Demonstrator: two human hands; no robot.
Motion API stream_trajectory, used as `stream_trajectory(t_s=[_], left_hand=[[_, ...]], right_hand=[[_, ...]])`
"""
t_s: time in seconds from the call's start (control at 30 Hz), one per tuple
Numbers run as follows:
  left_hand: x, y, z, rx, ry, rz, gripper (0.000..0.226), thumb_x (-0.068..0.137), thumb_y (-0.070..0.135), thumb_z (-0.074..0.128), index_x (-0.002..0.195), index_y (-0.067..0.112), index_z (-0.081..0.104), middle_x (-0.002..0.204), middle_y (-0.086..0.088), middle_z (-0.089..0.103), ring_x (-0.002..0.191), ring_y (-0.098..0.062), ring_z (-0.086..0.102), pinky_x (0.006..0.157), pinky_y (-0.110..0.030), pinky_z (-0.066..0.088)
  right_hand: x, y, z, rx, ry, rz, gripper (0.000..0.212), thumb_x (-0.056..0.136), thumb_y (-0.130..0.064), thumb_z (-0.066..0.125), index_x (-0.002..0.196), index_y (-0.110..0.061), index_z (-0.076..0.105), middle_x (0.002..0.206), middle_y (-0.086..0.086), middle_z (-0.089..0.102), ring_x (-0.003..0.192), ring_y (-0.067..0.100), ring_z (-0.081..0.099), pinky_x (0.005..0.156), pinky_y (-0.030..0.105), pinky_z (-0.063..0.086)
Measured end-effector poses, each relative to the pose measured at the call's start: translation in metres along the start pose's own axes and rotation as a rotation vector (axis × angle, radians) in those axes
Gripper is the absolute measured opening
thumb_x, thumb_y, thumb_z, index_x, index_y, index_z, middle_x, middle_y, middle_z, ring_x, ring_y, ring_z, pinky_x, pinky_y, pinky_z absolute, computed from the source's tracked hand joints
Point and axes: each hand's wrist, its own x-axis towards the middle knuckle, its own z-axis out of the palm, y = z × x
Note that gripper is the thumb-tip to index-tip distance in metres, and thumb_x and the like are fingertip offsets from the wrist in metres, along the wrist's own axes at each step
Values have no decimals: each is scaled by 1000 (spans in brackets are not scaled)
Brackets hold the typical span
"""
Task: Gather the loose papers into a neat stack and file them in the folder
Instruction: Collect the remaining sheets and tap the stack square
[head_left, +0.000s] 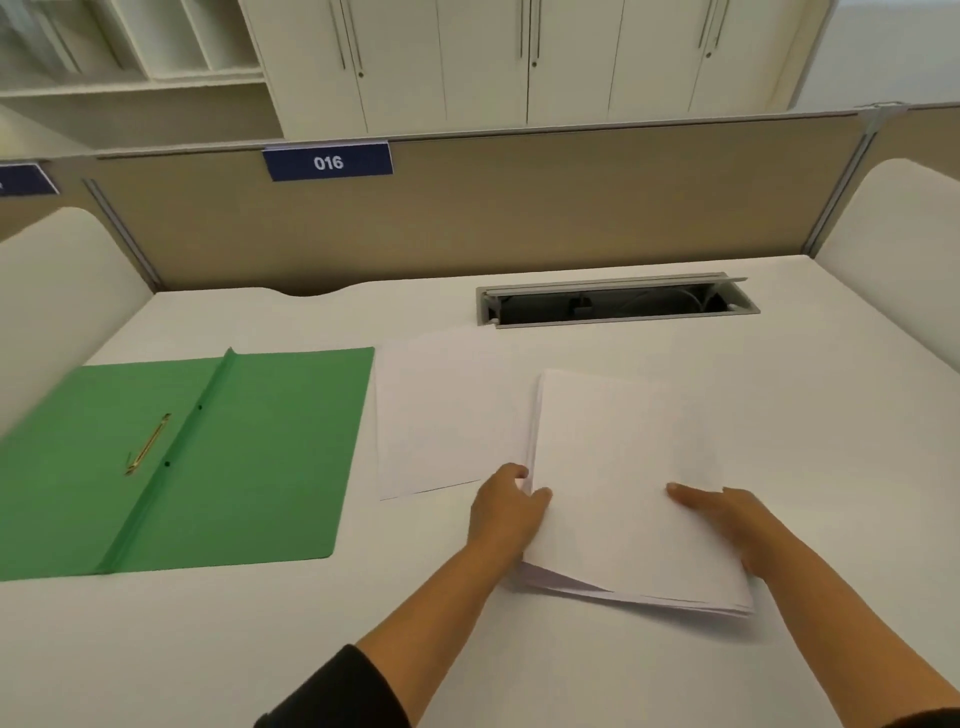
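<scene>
A stack of white papers (618, 467) sits on the white desk, its near edge slightly lifted and fanned. My left hand (506, 512) grips the stack's left edge, thumb on top. My right hand (732, 525) holds the right side, fingers lying flat on the top sheet. One loose white sheet (441, 410) lies flat to the left of the stack, partly under it. A green folder (197, 457) lies open at the left, its brass fastener (148, 444) flat on the left half beside the spine.
An open cable tray (613, 301) is set into the white desk (260, 649) behind the papers. A beige partition (519, 208) with a blue tag "016" closes the back. Rounded white side panels stand at both ends.
</scene>
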Motion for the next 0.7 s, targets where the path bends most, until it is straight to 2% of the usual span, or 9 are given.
stream_trajectory(t_s=[0.1, 0.2, 0.3, 0.4, 0.47, 0.6, 0.7], left_hand=[[24, -4, -38, 27, 205, -52, 47, 87, 32, 54, 130, 16, 47, 118, -8, 64, 104, -26, 62, 87, -32, 49], [51, -15, -78, 232, 377, -193, 55, 86, 29, 56, 135, 13, 39, 135, -14, 47, 125, -31, 41, 95, -40, 40], [63, -24, -95, 353, 332, -387, 69, 77, 30, 65, 135, 12, 32, 139, -16, 34, 128, -32, 31, 97, -43, 38], [66, -25, -93, 351, 287, -391, 80, 72, 25, 74, 135, 11, 27, 138, -16, 31, 128, -33, 30, 86, -40, 43], [69, -23, -92, 280, 290, -370, 85, 70, 18, 77, 137, 10, 25, 137, -19, 31, 124, -36, 38, 80, -40, 45], [76, -23, -92, 176, 309, -313, 69, 76, 5, 68, 134, 5, 30, 126, -18, 52, 110, -37, 56, 74, -37, 43], [77, -26, -95, 126, 304, -306, 44, 80, 4, 57, 123, 0, 49, 119, -17, 60, 102, -36, 58, 75, -33, 47]], right_hand=[[1, -2, 3, 8, 10, 7, 44, 74, -19, 76, 107, 6, 62, 92, 21, 69, 76, 32, 67, 62, 34, 53], [2, -1, 4, 28, 17, 3, 45, 71, -20, 77, 106, 6, 62, 96, 23, 69, 80, 35, 67, 65, 37, 54], [1, -2, 5, 27, 23, 0, 42, 70, -20, 78, 102, 4, 63, 94, 22, 70, 82, 36, 68, 68, 39, 55], [-1, -4, 6, 43, 28, -3, 33, 72, -17, 77, 96, 1, 63, 84, 17, 68, 73, 31, 66, 60, 34, 52], [-2, -4, 7, 54, 28, -3, 33, 72, -17, 77, 95, 1, 63, 83, 17, 68, 71, 30, 66, 59, 33, 52], [0, -4, 7, 58, 34, 4, 40, 69, -19, 79, 101, 1, 63, 96, 21, 69, 84, 36, 67, 69, 40, 55], [2, -3, 5, 54, 37, 8, 48, 68, -21, 80, 106, 2, 62, 101, 22, 69, 90, 38, 68, 74, 43, 56]])
